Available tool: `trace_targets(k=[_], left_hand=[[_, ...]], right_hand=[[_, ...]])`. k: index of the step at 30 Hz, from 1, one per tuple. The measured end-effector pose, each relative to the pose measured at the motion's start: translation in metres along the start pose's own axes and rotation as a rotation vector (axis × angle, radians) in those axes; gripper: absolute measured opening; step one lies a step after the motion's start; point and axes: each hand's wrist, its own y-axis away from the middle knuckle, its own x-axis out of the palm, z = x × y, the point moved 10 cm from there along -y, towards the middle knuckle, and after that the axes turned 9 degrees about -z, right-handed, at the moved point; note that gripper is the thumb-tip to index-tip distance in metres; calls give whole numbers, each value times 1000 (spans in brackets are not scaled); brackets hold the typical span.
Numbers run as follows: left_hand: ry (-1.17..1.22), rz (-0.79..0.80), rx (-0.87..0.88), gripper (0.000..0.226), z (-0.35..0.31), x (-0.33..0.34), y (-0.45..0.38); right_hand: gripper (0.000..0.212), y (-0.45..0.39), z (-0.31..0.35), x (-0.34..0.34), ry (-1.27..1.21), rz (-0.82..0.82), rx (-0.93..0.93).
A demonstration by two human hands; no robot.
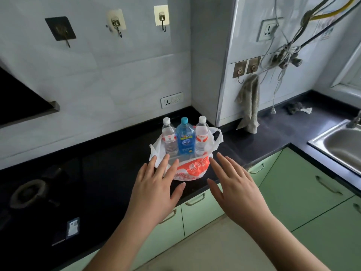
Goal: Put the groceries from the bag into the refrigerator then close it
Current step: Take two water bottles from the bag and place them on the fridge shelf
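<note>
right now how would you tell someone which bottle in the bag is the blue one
Find the black countertop below the wall socket, where a red and white plastic bag sits. Three bottles stand in it; the blue bottle is the middle one, blue-capped between two clear, white-capped ones.

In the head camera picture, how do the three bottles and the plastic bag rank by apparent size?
Largest to smallest:
1. White and orange plastic bag
2. Blue bottle with teal cap
3. The two clear bottles with white caps, left and right, look alike; I cannot rank them.

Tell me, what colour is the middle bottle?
Blue, with a teal cap: the middle bottle, in the head view.
</note>
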Motion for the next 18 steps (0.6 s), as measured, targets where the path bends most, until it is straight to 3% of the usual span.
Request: trace_targets(k=[7, 18], left_hand=[[59, 26, -19, 78, 41, 37, -51], [140, -52, 37, 62, 83, 84, -129]], right_hand=[[65, -61, 10, 45, 13, 69, 13], [78, -128, 40, 107, -35, 209, 6]])
